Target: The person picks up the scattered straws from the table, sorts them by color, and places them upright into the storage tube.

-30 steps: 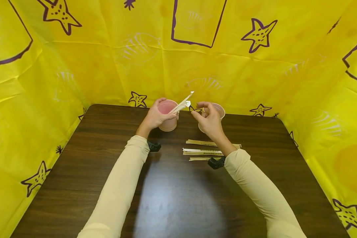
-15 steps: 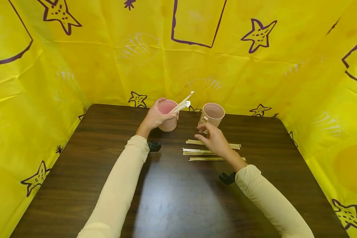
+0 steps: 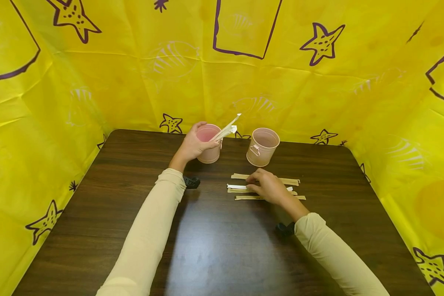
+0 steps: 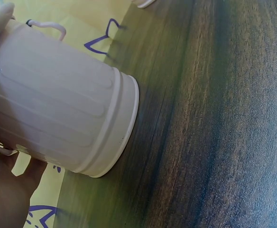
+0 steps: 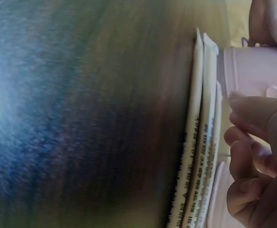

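Head view: a person sits at a dark wooden table (image 3: pixel 96 197) walled in by yellow star-print sheeting (image 3: pixel 133 74).
Left hand: the left hand (image 3: pixel 192 146) wraps round the left pink cup (image 3: pixel 208 144), thumb and fingers curled on its wall; the left wrist view shows the ribbed cup upright on the wood.
Cup contents: one wrapped chopstick pair (image 3: pixel 227 128) leans out of the cup toward the right, its paper end sticking above the rim.
Right hand: the right hand (image 3: pixel 268 188) lies low over the packets on the table (image 3: pixel 244 188), fingers bent down onto them; the right wrist view shows curled fingertips (image 5: pixel 245 142) at the edge of the stack, but whether they already pinch one packet I cannot tell.
Packets: three paper-sleeved chopstick pairs lie side by side, long axes running left to right, near the middle of the table and just in front of the second pink cup (image 3: pixel 262 146).
Second cup: stands right of the held cup, apart from it, with nothing visible inside.
Doing it well: I judge the step to be picking one packet; it helps to slide the nearest one clear of its neighbours, then pinch it near the middle so it lifts level.
Risk: the thin sleeves touch each other, so two could come up together.
Steadying: a firm hold on the left cup should stop it from tipping.
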Demonstrator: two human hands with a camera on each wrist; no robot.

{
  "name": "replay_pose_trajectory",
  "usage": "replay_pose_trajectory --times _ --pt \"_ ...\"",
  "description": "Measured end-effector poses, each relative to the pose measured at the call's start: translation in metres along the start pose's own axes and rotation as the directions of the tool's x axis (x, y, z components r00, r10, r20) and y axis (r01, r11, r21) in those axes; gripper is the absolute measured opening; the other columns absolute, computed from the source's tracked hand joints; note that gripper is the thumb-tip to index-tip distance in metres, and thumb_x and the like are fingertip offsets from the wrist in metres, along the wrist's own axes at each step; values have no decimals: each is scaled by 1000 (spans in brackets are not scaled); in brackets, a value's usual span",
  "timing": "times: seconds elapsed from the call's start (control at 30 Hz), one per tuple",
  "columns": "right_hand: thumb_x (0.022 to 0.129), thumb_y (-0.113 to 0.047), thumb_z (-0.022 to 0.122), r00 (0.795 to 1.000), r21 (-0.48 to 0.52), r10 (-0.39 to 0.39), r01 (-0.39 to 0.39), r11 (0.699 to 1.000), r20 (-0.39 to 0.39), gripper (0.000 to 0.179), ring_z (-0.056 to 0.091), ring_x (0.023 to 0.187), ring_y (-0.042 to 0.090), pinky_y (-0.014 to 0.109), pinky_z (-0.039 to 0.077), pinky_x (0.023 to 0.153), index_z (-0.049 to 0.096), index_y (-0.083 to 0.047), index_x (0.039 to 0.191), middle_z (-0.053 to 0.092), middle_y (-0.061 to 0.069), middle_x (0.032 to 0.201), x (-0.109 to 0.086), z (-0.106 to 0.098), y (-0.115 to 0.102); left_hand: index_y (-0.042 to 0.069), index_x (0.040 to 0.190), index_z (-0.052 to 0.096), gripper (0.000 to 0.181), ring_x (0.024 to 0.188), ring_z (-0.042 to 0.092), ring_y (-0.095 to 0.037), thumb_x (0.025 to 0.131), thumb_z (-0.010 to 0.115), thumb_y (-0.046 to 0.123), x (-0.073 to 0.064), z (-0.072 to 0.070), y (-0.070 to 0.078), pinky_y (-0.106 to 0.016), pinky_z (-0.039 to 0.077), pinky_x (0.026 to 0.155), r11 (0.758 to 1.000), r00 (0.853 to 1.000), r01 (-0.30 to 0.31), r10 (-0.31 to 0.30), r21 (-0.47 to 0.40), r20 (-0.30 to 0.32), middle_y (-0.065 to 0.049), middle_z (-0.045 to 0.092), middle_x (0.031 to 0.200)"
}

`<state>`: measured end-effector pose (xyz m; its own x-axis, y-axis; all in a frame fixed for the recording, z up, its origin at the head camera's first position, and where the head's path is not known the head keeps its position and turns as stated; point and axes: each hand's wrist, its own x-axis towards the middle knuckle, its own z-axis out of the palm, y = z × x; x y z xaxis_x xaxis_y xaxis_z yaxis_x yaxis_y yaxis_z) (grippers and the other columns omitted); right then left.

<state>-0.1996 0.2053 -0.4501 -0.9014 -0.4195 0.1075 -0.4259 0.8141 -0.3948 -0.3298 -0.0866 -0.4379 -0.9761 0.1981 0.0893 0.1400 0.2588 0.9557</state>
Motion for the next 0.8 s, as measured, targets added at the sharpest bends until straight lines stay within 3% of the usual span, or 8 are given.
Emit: replay_pose_trajectory --times 0.43,0.8 --pt "90 -21 77 998 -52 -11 15 999 61 12 70 96 24 47 57 84 79 -15 101 68 1 99 -1 4 4 15 154 35 99 131 54 -34 75 93 27 2 1 -1 -49 41 114 1000 1000 3 -3 -2 -7 -14 53 145" --pt "90 -17 78 998 24 -12 10 1000 61 8 65 86 17 39 55 80 72 -14 94 69 0 91 1 -2 0 16 156 33 99 132 52 -35 76 92 26 3 1 -1 -50 41 115 1000 1000 12 -12 -12 0 -16 52 147"
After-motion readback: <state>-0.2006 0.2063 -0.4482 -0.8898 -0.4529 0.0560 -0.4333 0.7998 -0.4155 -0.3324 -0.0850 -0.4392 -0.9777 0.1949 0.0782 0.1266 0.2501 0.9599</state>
